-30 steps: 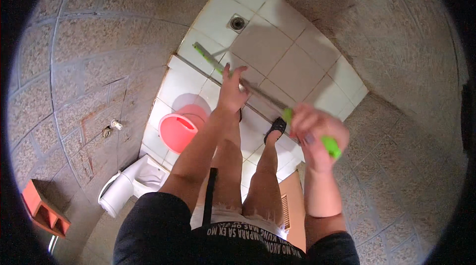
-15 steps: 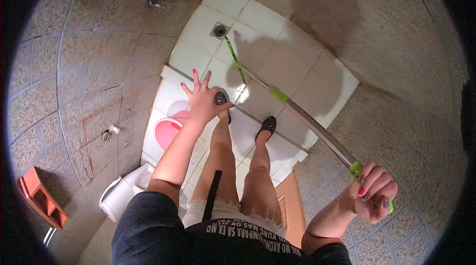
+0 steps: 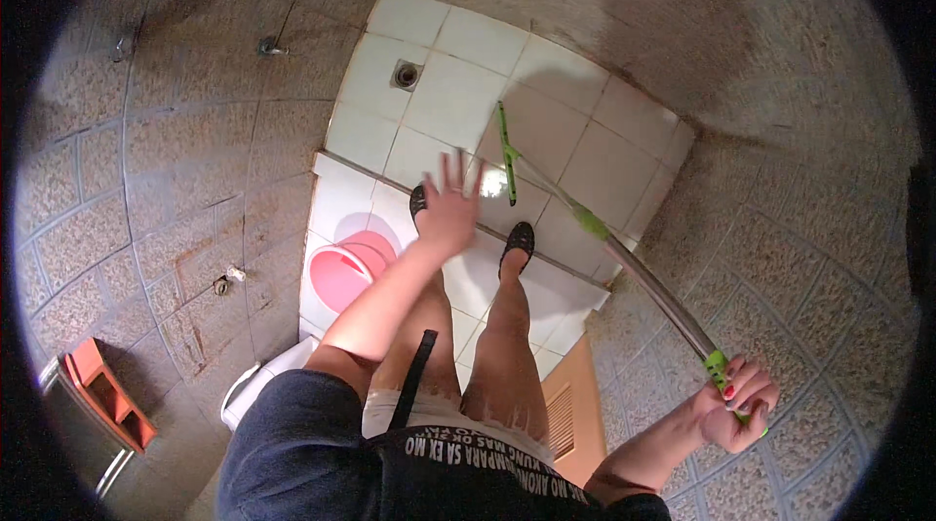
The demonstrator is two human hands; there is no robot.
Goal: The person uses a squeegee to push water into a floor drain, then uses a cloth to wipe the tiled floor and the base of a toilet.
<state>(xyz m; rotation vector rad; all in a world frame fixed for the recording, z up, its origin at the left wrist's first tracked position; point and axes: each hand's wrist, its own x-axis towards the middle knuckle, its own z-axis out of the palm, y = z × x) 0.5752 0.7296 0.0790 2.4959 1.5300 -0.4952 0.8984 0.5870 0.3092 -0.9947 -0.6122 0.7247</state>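
Observation:
My right hand [image 3: 736, 406], at the lower right, is wrapped round the green grip end of a long-handled squeegee [image 3: 653, 289]. Its metal pole slants up and left to a narrow green head, which lies across the white floor tiles [image 3: 458, 102] in front of my feet. Nothing is in my left hand [image 3: 450, 217]. It hangs in mid-air left of the squeegee head, fingers spread and slightly blurred, partly covering my left shoe.
A square floor drain [image 3: 407, 76] is at the far left of the tiles. A low ledge [image 3: 370, 170] crosses the floor by my feet. On the left stand a pink bucket [image 3: 341, 277] and a white container [image 3: 268, 380], below a wall tap [image 3: 229, 279]. An orange shelf [image 3: 112, 394] hangs lower left.
The squeegee head has moved away from the drain, rightward and nearer to my feet. My left hand has shifted right, and its fingers have straightened. My right hand keeps its grip.

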